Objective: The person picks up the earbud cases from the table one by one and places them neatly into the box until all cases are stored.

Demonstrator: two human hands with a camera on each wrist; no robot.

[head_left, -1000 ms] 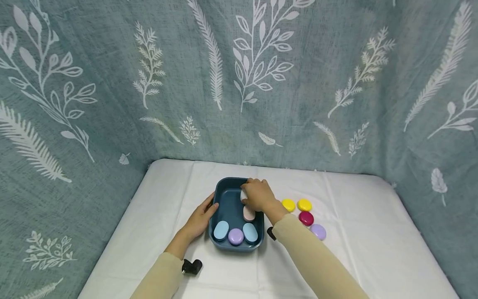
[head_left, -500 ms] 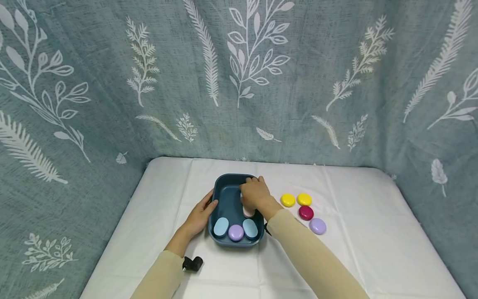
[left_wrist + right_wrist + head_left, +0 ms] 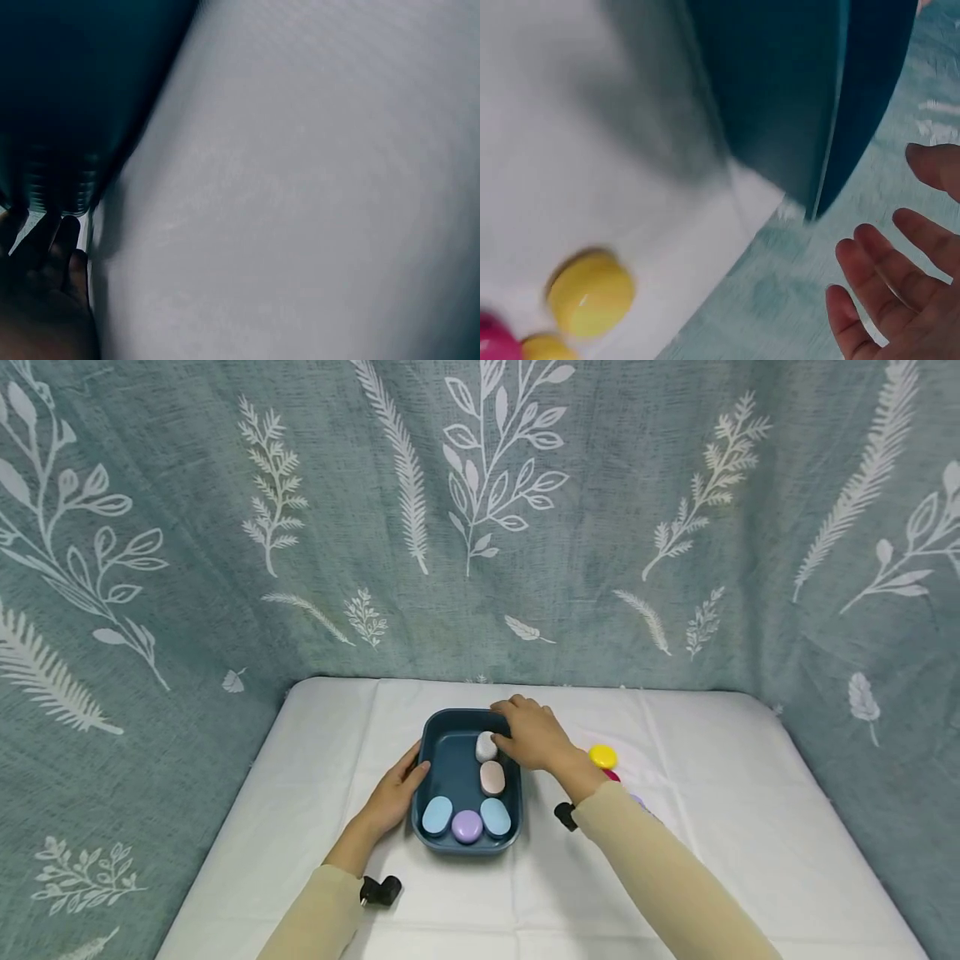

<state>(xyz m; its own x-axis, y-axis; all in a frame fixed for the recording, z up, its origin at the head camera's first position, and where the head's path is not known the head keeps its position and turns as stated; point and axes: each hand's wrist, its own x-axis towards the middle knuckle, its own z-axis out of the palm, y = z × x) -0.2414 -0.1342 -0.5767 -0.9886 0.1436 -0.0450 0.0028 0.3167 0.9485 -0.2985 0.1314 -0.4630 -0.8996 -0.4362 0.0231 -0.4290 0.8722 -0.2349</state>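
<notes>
My left hand (image 3: 392, 795) grips the left wall of a dark blue tray (image 3: 465, 852), thumb at the rim and fingers outside. The left wrist view shows those fingertips, dim, against the tray's ribbed part. Just above the tray's right rim, my right hand (image 3: 534, 735) is empty, its fingers spread apart in the right wrist view. Inside the tray, a white rounded piece (image 3: 486, 746) lies near the right thumb, with a pale pink one (image 3: 492, 778) below it. Along the near end are a light blue oval (image 3: 437, 816), a purple disc (image 3: 467, 827) and another light blue oval (image 3: 495, 817).
Right of the tray on the white cloth, a yellow disc (image 3: 603, 756) shows past the right forearm. A crimson disc (image 3: 612, 775) and a lilac one (image 3: 638, 800) are mostly hidden by it. A patterned green curtain (image 3: 570, 568) stands behind the table.
My right hand has let go of the white piece, lifted and moved right toward the tray's rim, uncovering the white and pink pieces. My left hand stays at the tray's left side.
</notes>
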